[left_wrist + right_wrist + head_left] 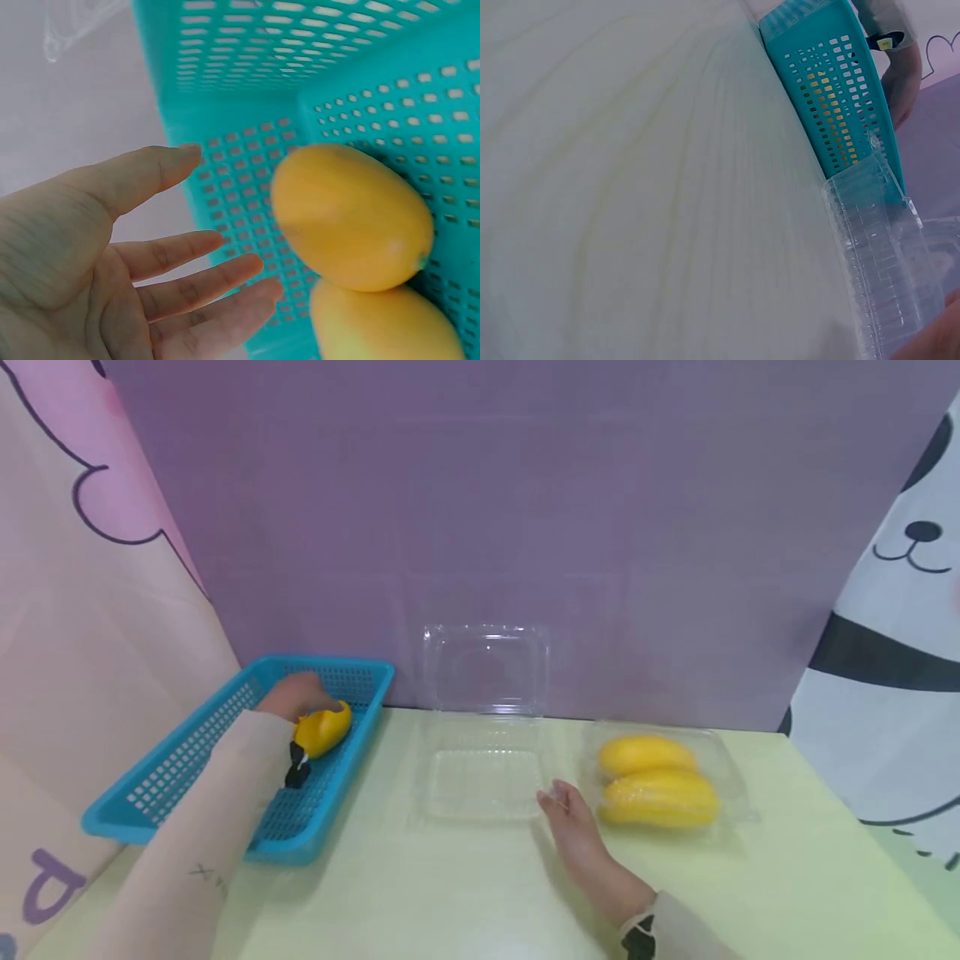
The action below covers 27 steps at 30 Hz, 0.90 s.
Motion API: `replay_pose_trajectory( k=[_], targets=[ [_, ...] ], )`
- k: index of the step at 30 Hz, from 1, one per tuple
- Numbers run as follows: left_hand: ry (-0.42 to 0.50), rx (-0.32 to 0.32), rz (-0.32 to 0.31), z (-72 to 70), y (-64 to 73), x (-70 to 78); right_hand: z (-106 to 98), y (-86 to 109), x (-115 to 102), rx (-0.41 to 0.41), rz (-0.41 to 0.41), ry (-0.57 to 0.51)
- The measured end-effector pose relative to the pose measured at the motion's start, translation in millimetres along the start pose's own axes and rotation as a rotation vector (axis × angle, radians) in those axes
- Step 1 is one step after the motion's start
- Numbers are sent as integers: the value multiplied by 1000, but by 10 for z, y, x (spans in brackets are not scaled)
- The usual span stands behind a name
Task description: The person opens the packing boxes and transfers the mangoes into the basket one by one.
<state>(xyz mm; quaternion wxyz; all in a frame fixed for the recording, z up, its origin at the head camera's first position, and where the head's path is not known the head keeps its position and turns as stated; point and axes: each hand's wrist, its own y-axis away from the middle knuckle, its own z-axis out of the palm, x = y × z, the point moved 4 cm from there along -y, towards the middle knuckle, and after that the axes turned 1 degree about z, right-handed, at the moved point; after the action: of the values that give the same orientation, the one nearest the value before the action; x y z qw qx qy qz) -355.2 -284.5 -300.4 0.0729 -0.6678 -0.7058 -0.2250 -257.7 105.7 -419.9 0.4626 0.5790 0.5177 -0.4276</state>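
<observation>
In the head view my left hand [298, 695] reaches into the blue basket [303, 852], right by a yellow mango [324, 731]. The left wrist view has that hand [127, 262] with fingers extended and spread, nothing held. Two mangoes lie there in the basket, the upper mango [352, 217] whole and the lower mango [386, 326] cut off by the frame. My right hand [581, 839] pinches the right edge of a clear plastic container [483, 785], whose lid [486, 668] stands raised. In the right wrist view only part of this hand [934, 334] shows, at the container [877, 255].
Right of the open container, a second clear container [731, 768] has two mangoes [660, 797] inside. Behind the pale green table [420, 893] rises a purple backdrop [525, 510]. Printed cloth [900, 710] hangs at the sides.
</observation>
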Motion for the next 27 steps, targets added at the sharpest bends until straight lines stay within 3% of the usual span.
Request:
replay_pose_trajectory(
  k=[10, 16, 27],
  targets=[
    [-50, 27, 87, -129, 100, 317, -20, -24, 2, 5, 9, -79],
    [-45, 25, 88, -133, 122, 457, -26, -19, 35, -22, 14, -156],
    [-101, 56, 118, -151, 150, 613, -42, -74, -16, 6, 15, -223]
  ],
)
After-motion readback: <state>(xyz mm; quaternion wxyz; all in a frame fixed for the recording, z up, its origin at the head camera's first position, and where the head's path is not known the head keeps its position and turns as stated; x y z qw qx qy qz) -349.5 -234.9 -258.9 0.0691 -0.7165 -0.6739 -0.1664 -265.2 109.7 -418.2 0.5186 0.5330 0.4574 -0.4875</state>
